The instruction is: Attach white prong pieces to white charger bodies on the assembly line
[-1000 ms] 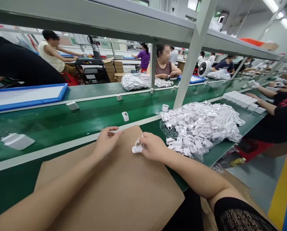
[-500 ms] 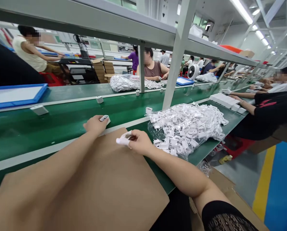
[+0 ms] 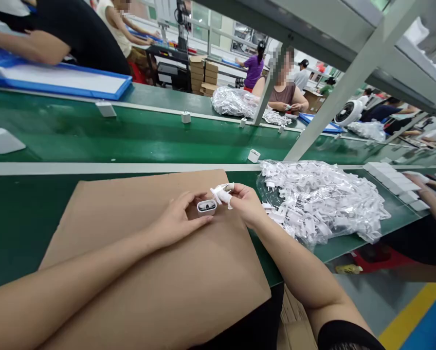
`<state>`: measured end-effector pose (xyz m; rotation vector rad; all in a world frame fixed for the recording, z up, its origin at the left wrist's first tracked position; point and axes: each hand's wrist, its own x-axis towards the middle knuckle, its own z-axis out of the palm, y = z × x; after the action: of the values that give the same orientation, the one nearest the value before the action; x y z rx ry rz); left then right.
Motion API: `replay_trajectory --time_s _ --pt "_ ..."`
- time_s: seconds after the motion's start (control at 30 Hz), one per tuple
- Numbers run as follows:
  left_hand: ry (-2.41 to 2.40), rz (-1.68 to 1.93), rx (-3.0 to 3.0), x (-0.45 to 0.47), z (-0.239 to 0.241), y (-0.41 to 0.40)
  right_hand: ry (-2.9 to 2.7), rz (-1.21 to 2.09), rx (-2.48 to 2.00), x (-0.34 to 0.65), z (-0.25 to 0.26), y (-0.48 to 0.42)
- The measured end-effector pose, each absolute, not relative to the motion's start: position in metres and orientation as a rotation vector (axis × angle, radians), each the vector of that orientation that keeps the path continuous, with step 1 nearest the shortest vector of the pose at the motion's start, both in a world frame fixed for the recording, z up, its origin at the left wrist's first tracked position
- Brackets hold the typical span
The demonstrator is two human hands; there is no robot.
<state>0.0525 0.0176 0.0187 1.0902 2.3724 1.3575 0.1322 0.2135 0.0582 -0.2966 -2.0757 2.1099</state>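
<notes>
My left hand [image 3: 177, 216] is closed round a white charger housing [image 3: 207, 208], its open end facing me with dark and metallic parts inside. The housing is just above a brown cardboard sheet [image 3: 159, 277]. Close by, my right hand [image 3: 247, 206], with white covers on thumb and forefinger, pinches a small white plug piece [image 3: 215, 195] beside the housing. Its exact shape is partly hidden by the fingers. To the right of my right hand lies a clear plastic bag [image 3: 323, 204] spilling many white plug pieces.
A green conveyor belt [image 3: 145, 141] runs across ahead, carrying white housings such as one [image 3: 254, 155] near the bag. Slanting metal posts [image 3: 335, 92] hold a shelf above. White boxes [image 3: 391, 179] stand in rows at right, by a co-worker's hand [image 3: 417, 179]. Other people sit opposite.
My left hand has brought the housing back from the belt edge to above the cardboard, close to my right hand. The view has turned left and tilted.
</notes>
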Motion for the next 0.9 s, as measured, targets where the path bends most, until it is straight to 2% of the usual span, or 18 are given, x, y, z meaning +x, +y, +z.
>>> replay_trajectory --time_s 0.17,0.3,0.63,0.9 --pt "2.260 1.421 1.047 0.049 0.016 0.019 -2.461 1.087 0.176 0.138 0.054 0.208" --pt "2.289 1.409 1.071 0.049 0.016 0.019 -2.574 0.702 0.350 0.140 0.054 0.205" --pt "2.286 1.461 1.109 0.047 0.012 0.019 -2.774 0.492 0.348 0.132 0.072 0.195" --pt "2.265 1.413 1.109 0.048 0.017 0.016 -2.872 0.559 0.272 0.125 0.079 0.194"
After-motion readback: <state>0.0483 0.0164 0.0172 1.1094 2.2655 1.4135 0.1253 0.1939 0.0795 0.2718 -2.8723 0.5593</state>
